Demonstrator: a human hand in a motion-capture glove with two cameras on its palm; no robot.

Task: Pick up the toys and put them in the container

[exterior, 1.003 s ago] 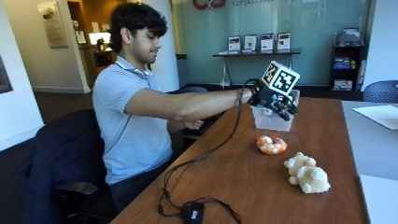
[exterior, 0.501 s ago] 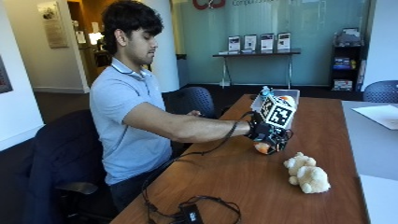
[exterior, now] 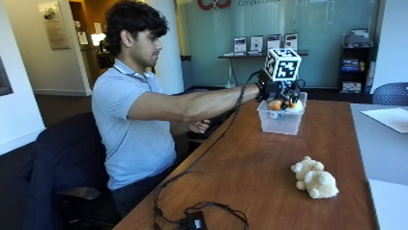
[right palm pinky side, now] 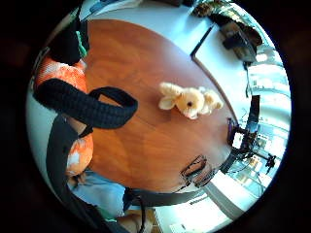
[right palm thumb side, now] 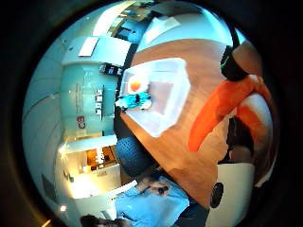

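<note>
The right hand (exterior: 279, 92) is gripping an orange toy (exterior: 275, 104), fingers curled round it, and is hovering just above the open top of the container (exterior: 280, 120). In the thumb-side palm view the orange toy (right palm thumb side: 222, 111) is filling the space next to the palm, with the container (right palm thumb side: 156, 94) below and a little off to one side. The step in hand seems to be the drop: the hand is needing to centre over the opening, lower slightly and let go.

Counting: one clear container, standing toward the far end of the desk (exterior: 255, 172), with at least two things already lying inside, an orange-and-white one (right palm thumb side: 135, 85) and a teal one (right palm thumb side: 135, 100). One toy is in the hand. One cream plush (exterior: 313, 178) is waiting near the desk's right edge, well apart from the container. One bare hand (exterior: 199, 126) is resting near the desk's left edge.
</note>
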